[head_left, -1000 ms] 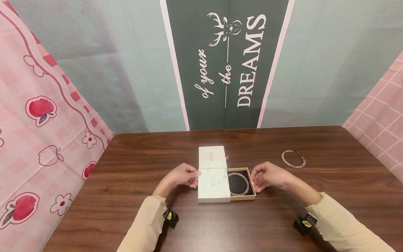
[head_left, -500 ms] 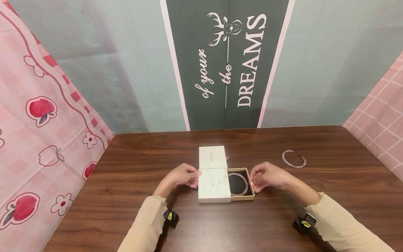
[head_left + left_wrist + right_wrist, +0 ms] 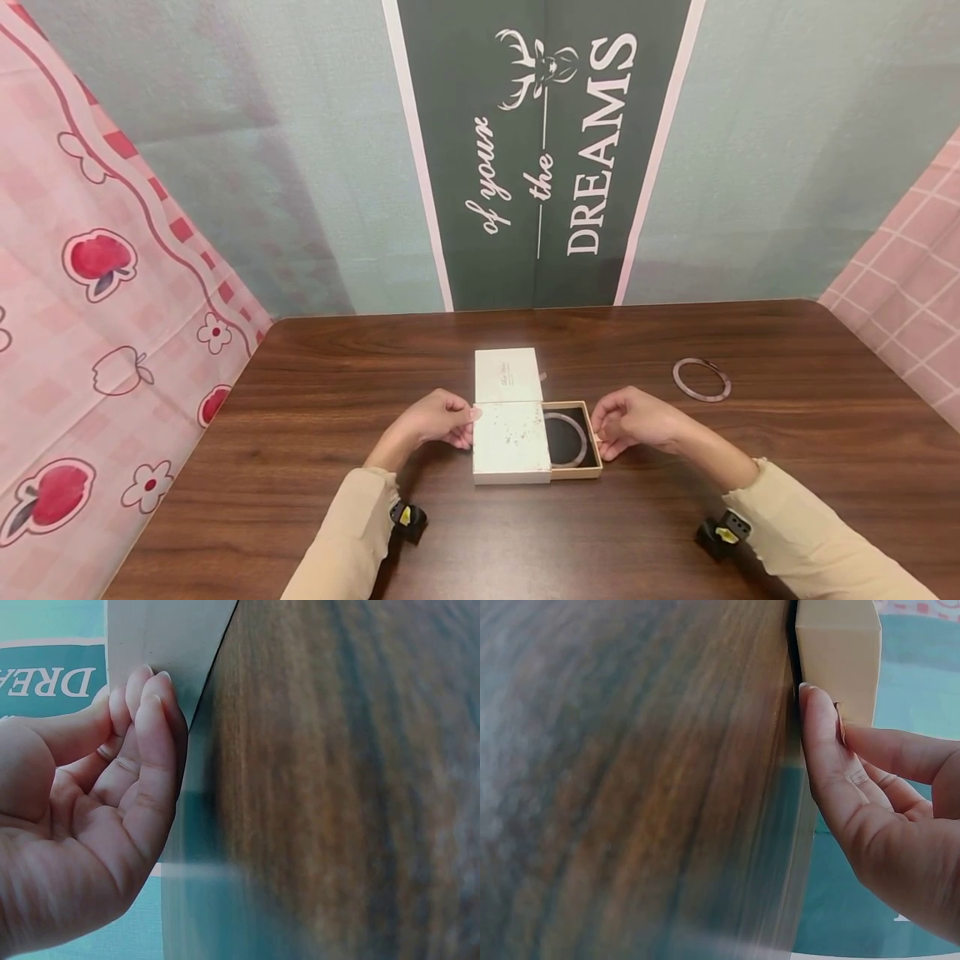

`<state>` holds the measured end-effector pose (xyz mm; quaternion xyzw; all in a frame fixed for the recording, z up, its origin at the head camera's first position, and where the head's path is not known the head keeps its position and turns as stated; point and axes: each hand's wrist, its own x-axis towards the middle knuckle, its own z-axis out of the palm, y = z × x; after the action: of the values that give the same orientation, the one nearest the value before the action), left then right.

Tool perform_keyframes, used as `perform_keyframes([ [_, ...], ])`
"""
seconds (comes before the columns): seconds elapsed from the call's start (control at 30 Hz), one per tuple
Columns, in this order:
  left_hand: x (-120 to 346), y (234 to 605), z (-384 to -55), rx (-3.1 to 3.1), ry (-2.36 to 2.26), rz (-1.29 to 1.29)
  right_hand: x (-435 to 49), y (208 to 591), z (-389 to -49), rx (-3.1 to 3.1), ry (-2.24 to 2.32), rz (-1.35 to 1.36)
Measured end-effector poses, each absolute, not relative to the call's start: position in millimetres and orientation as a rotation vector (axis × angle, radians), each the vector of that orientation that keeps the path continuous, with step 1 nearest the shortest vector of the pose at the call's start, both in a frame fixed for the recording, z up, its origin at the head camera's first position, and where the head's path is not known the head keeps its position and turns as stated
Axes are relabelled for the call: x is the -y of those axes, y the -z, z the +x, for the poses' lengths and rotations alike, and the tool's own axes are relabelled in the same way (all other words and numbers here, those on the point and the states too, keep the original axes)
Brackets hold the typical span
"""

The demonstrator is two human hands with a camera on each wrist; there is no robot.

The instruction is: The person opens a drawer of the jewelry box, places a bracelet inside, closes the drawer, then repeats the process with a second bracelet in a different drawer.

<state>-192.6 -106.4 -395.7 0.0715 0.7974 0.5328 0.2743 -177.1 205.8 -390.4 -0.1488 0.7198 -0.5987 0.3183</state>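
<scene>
A white slide-out jewelry box lies on the table, its speckled sleeve on the left and its tan-edged drawer partly out on the right. Inside the drawer a pale bangle rests on black lining, its left part hidden under the sleeve. My left hand holds the sleeve's left end, thumb at the top edge and curled fingers against the side. At the drawer's right end, my right hand pinches a small pull tab between thumb and fingers.
Directly behind the sleeve sits another white box with printed lettering and a small tab on its right. A second bangle lies on the wooden table to the back right. Printed cloths hang behind and at both sides.
The drawer has slid a little left into the sleeve, with my right hand moving along with it. More of the bangle inside is covered. My left hand keeps its place on the sleeve.
</scene>
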Motion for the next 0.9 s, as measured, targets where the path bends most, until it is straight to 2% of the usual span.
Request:
perform_keyframes([
  [0.9, 105.3, 395.2, -192.7, -2.152, -1.421, 0.188, -191.8, 389.8, -177.7, -1.927, 1.557, -0.389],
])
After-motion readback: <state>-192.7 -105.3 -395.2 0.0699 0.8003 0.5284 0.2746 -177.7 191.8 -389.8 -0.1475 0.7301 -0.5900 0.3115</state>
